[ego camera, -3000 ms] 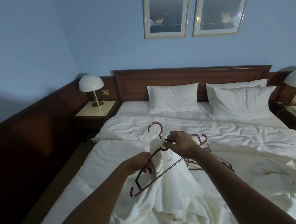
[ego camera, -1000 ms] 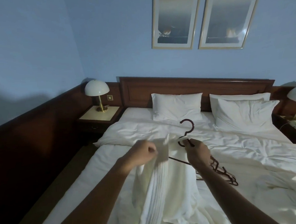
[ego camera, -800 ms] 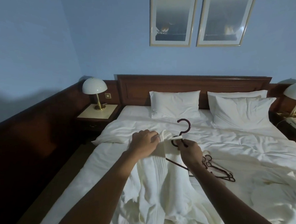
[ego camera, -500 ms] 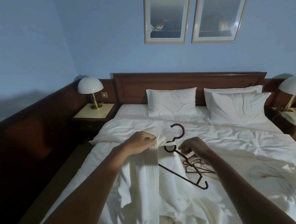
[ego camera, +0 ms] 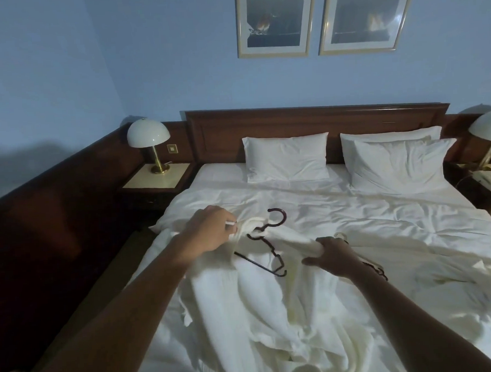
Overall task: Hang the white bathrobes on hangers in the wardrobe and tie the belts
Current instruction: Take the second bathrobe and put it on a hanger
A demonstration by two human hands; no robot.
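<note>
head | left hand (ego camera: 210, 233) pinches bathrobe (ego camera: 262, 307) at hanger (ego camera: 265, 240) | right hand (ego camera: 333, 255) grips bathrobe

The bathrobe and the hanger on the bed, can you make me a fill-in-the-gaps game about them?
1. The left hand grips the white bathrobe beside the neck of the dark ____.
2. The right hand grips the robe's ____.
3. The hanger and robe lie on the ____.
4. Against the headboard lean white ____.

Missing words: hanger; cloth; bed; pillows
</note>
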